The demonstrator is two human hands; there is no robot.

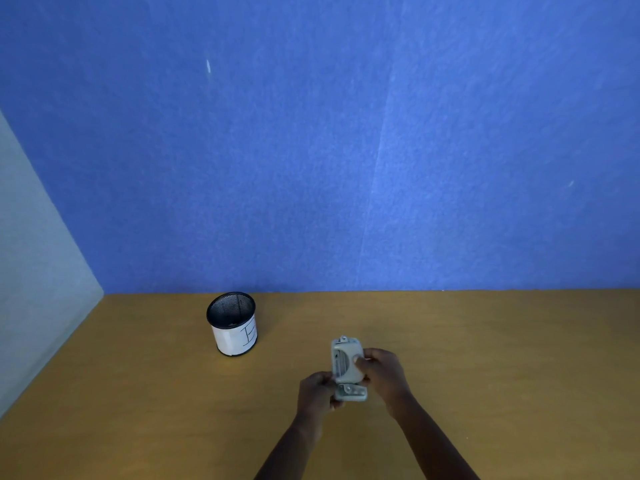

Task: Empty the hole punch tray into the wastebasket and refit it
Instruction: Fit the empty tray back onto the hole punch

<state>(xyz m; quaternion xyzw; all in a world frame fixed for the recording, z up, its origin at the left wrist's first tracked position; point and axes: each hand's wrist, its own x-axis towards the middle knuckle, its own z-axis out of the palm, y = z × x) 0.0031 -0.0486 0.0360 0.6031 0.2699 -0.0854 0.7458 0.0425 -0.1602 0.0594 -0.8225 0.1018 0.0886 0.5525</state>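
A grey metal hole punch (346,367) is held upside down above the wooden table, its pale tray (343,365) facing up on the underside. My left hand (318,393) grips the near left end of the punch. My right hand (381,372) holds its right side, thumb pressed on the tray. A small black mesh wastebasket (232,323) with a white paper label stands upright on the table to the far left, well apart from both hands. A few scraps show at its bottom.
The wooden table (485,358) meets a blue felt wall (346,150) at the back and a pale grey panel (31,271) on the left.
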